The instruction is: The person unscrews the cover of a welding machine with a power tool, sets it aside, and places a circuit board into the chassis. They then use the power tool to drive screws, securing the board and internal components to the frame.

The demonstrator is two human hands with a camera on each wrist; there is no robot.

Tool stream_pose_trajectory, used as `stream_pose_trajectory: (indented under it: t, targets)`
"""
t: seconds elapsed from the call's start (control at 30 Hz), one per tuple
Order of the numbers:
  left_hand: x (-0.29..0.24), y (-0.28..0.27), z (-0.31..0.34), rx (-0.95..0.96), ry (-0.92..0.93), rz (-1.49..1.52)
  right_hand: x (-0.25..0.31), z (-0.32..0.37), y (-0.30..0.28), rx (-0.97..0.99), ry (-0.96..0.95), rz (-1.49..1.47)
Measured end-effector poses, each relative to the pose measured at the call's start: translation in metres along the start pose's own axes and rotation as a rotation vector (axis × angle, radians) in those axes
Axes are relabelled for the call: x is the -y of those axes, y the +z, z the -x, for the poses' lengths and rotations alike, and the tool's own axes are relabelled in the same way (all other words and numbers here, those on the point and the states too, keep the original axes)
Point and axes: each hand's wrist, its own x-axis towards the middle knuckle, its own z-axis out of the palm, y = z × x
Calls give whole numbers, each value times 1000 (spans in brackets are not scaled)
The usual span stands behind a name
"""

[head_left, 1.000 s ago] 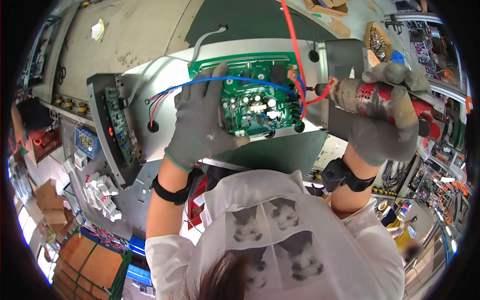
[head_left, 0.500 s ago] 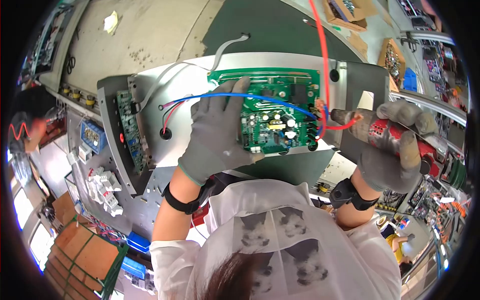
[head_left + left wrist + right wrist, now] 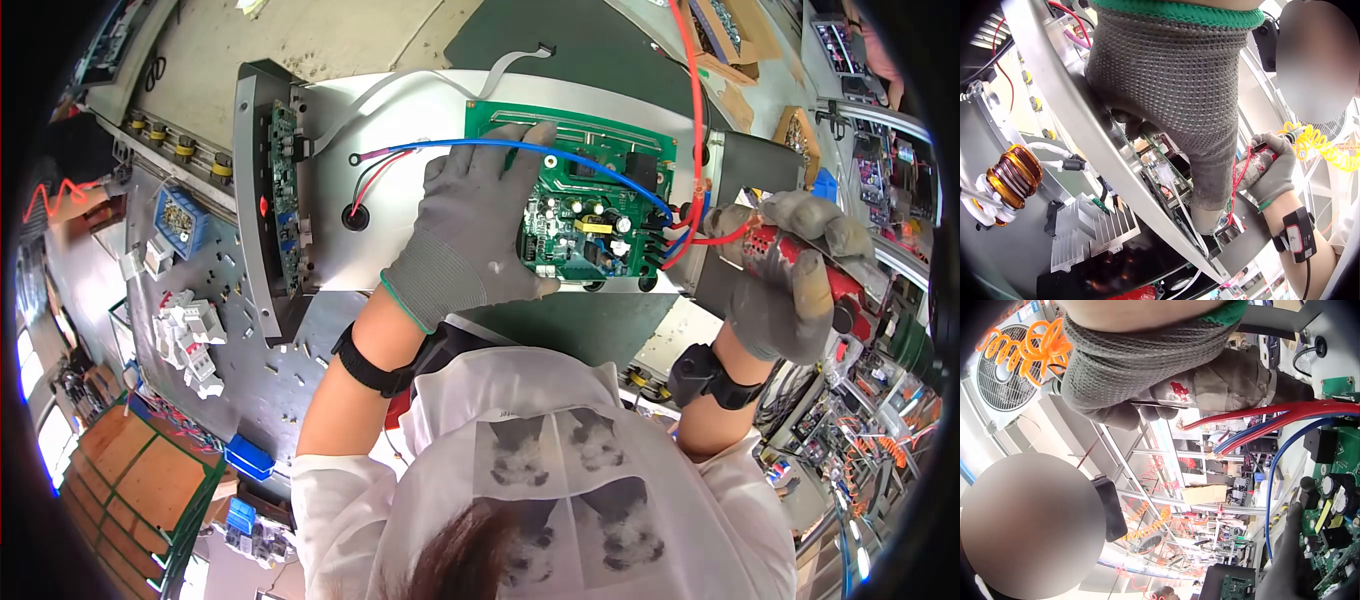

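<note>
Nearest is the person's white shirt (image 3: 560, 440). The hands are apart: the gloved left hand (image 3: 470, 225) lies with fingers extended over the left part of a green circuit board (image 3: 592, 208), thumb at its near edge; the gloved right hand (image 3: 775, 303) is wrapped round a red power tool (image 3: 780, 251), right of the board. The board lies on a pale metal panel (image 3: 345, 255). A blue cable (image 3: 580, 157) crosses above the left fingers. Farther out, a grey ribbon cable (image 3: 502, 70) runs past the panel's far edge.

blue bin (image 3: 175, 240) and white pieces (image 3: 205, 322) sitting well left of the left hand (image 3: 475, 225), cardboard carton (image 3: 728, 70) standing forward of the right hand (image 3: 775, 305)
</note>
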Motion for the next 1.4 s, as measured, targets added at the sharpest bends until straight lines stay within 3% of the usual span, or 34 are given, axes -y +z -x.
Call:
stream_pose_trajectory:
  t: [0.1, 0.17, 0.2, 0.33, 0.4, 0.57, 0.67, 0.73, 0.97, 1.1, 1.4]
  targets:
    - [2, 0, 1, -3, 7, -1, -2, -6, 10, 14, 2, -14]
    - [3, 2, 2, 4, 6, -7, -9, -8, 11, -203, -51, 168]
    - [2, 2, 1, 6, -1, -8, -5, -7, 24, -306, -9, 90]
    - [2, 0, 0, 19, -10, -9, -6, -16, 19, -129, -100, 216]
    - [2, 0, 0, 24, -12, -6, -5, -14, 17, -45, 21, 82]
    - [3, 1, 1, 11, -1, 7, -9, -12, 25, -155, 31, 13]
    - [3, 2, 0, 18, -6, 17, -10, -15, 20, -58, -47, 40]
    - [3, 2, 0, 10, -6, 14, -9, -13, 18, -90, 36, 56]
    - [2, -1, 0, 71, -43, -41, -8, -9, 25, -16, 42, 98]
    - [4, 1, 0, 44, -14, -12, -10, -4, 24, -149, 60, -20]
    - [3, 3, 0, 24, -25, -35, -16, -6, 10, 49, 10, -77]
